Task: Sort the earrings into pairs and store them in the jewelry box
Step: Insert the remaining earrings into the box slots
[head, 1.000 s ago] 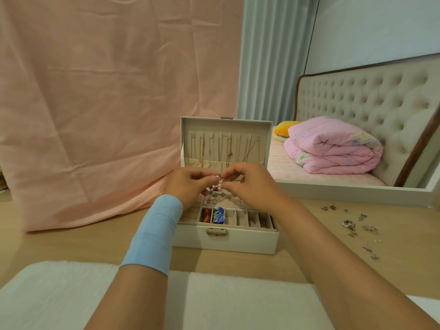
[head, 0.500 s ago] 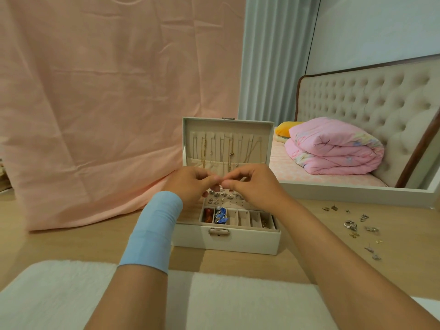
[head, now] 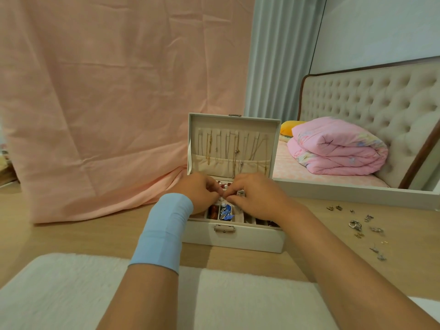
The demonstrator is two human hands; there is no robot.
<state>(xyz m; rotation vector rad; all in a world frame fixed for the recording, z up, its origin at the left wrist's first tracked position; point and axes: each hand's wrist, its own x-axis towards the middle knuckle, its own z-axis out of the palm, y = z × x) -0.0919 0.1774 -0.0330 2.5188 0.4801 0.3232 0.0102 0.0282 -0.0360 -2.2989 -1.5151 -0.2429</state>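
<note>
While the box (head: 252,242) stands open, left hand (head: 198,194) and right hand (head: 258,199) pinch an earring (head: 221,199)

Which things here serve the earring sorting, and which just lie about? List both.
Job: cream rectangular jewelry box, lid open; small silver earring pinched by left hand and right hand; loose silver earrings on table.
Idle: folded pink quilt; yellow pillow; white fluffy mat.

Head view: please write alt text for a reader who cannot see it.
The left hand and right hand meet over an open white jewelry box, pinching a small silver earring. Loose earrings lie on the wooden table to its right.
</note>
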